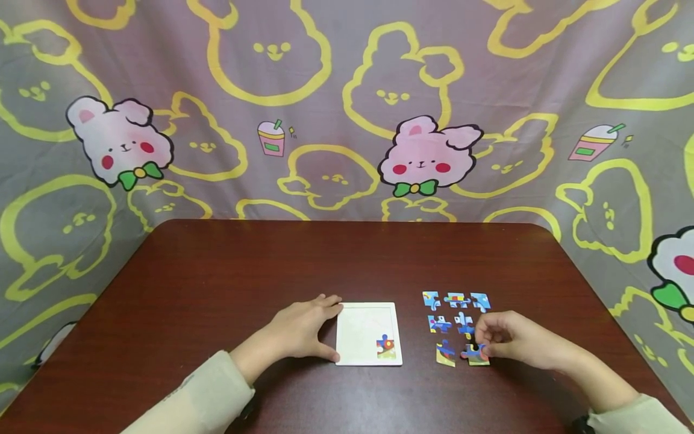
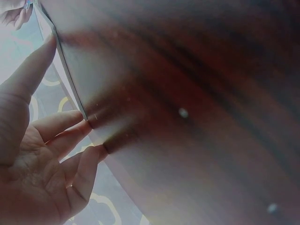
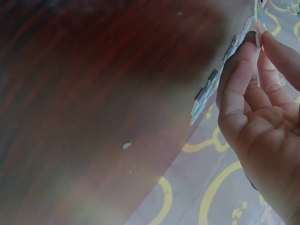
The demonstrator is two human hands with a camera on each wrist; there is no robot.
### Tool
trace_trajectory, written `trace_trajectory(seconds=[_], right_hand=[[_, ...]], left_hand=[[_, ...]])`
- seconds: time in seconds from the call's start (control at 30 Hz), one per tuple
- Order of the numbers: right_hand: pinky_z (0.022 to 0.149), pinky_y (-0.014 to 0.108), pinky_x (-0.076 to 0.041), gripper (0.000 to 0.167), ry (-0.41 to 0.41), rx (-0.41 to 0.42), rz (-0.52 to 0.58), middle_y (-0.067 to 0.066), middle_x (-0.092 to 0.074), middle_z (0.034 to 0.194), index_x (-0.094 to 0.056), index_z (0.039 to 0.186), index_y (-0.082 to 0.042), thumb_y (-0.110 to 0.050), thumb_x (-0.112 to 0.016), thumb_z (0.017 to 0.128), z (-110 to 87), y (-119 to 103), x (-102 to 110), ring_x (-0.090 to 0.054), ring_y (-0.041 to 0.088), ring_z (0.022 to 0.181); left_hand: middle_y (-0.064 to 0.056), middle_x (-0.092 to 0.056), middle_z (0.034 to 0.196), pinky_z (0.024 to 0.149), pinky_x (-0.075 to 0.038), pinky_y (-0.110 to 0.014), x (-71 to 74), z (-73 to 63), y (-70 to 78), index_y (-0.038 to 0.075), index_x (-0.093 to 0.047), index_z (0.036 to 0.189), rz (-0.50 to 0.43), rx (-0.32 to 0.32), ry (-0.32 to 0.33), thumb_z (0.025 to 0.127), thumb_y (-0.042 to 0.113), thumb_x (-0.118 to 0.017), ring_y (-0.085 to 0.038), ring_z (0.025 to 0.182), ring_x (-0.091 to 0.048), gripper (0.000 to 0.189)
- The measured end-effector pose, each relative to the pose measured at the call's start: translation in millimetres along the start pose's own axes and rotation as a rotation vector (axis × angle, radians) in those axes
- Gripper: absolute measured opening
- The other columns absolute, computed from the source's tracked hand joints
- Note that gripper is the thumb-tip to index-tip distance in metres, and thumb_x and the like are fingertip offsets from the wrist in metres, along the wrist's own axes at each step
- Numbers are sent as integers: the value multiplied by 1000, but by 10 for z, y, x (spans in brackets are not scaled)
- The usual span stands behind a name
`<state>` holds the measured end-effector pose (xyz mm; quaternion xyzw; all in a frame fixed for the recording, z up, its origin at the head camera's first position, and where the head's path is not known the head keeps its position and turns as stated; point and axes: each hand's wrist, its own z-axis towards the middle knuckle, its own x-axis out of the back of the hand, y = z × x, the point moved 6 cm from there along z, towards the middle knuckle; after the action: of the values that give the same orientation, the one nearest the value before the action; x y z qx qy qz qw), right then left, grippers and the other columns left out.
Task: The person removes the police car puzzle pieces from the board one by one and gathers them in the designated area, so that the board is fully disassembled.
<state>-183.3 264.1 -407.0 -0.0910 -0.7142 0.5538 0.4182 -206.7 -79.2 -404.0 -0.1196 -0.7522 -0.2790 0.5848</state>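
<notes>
A square white puzzle board [image 1: 360, 331] with a raised rim lies on the table, one coloured piece [image 1: 386, 347] in its lower right corner. My left hand [image 1: 300, 328] rests at the board's left edge, thumb at the near corner and fingertips at the far one. In the left wrist view that thumb [image 2: 40, 63] and the fingers are extended against the thin edge. To the right, my right hand [image 1: 509, 339] pinches a jigsaw piece [image 1: 478, 354] between thumb and fingers. In the right wrist view the pinched piece [image 3: 258, 35] appears edge-on, partly covered by the fingertips.
Several loose jigsaw pieces lie in rows right of the board, among them a blue corner piece [image 1: 480, 301] and a blue-and-yellow one [image 1: 446, 354]. The dark brown table [image 1: 244, 259] meets a patterned curtain [image 1: 325, 120] at the back and sides.
</notes>
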Motion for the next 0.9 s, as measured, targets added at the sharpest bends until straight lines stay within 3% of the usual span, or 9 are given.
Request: trace_trajectory(seconds=[0.23, 0.6, 0.9], right_hand=[[58, 24, -48, 8, 23, -36, -59, 4, -63, 76, -59, 92, -3, 1, -65, 91, -3, 21, 2, -57, 0, 72], [62, 23, -49, 7, 66, -85, -134, -2, -63, 81, -62, 97, -2, 0, -65, 92, 8, 31, 55, -58, 2, 74], [62, 22, -49, 9, 75, -54, -215, -8, -63, 81, -63, 94, -10, -6, -70, 91, 293, -166, 17, -56, -1, 75]], left_hand=[[-6, -45, 156, 103, -48, -53, -9, -7, -7, 11, -52, 145, 4, -1, 2, 70, 56, -84, -33, 144, -42, 93], [-5, -44, 156, 102, -48, -52, -3, -10, -2, 12, -52, 145, 4, 3, -3, 70, 56, -84, -32, 144, -42, 92], [-5, -44, 156, 102, -48, -53, -6, -13, -7, 12, -52, 146, 1, 7, -5, 70, 56, -84, -32, 144, -42, 93]])
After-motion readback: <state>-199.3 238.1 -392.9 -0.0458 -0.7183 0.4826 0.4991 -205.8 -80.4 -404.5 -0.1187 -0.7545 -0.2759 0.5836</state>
